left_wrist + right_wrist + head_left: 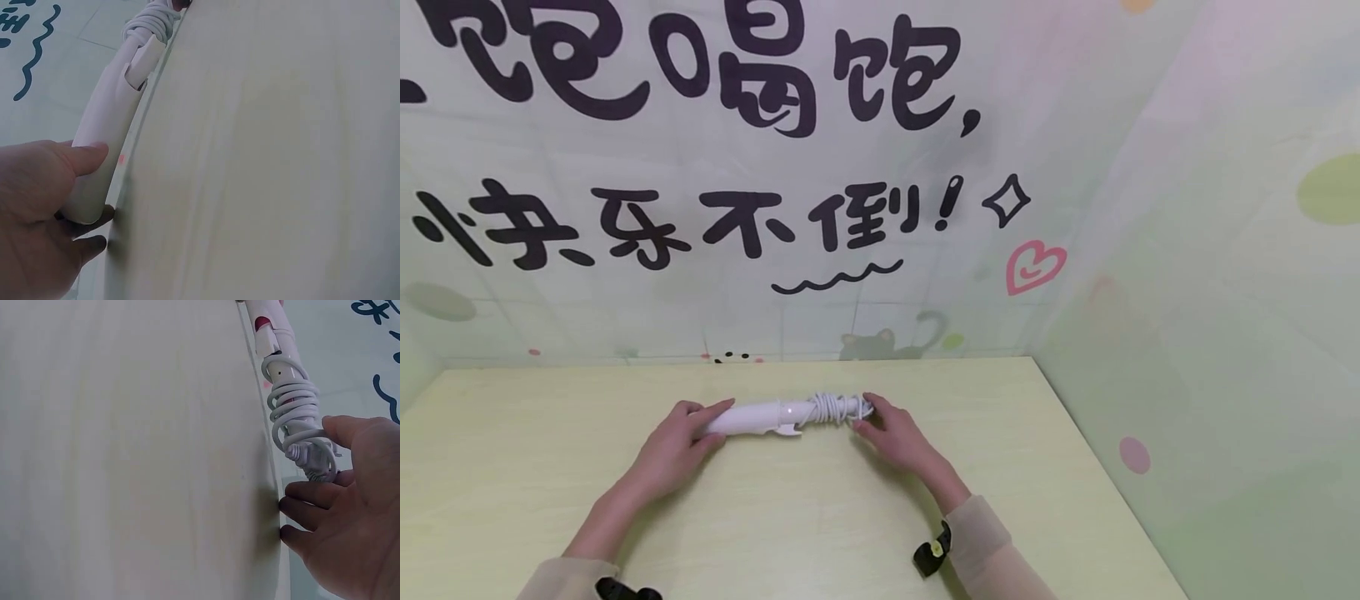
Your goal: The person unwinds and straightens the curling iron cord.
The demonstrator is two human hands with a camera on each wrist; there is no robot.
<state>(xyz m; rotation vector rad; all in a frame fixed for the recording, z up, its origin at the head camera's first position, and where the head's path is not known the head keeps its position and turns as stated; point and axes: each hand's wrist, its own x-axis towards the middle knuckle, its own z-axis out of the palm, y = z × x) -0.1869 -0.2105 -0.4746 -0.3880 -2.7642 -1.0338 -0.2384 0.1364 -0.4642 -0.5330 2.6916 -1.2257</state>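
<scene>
A white curling iron [745,418] lies lengthwise near the back of the table, its thick barrel to the left. Around its slimmer handle is wound a white cord [829,408] in several loops. The clamp lever [788,431] sticks out toward the front, mid-length. My left hand [673,446] grips the barrel's left end, thumb on the near side; the left wrist view shows the thumb [90,157] laid along the barrel. At the handle's right end, my right hand [895,433] holds the tail and wound cord between thumb and fingers, with the other fingertips at the tabletop.
The pale wooden table [820,517] ends at a back wall [625,325] printed with large dark characters. On the right a pale wall [1225,400] with coloured dots borders the table. Dark straps [931,554] sit around both wrists.
</scene>
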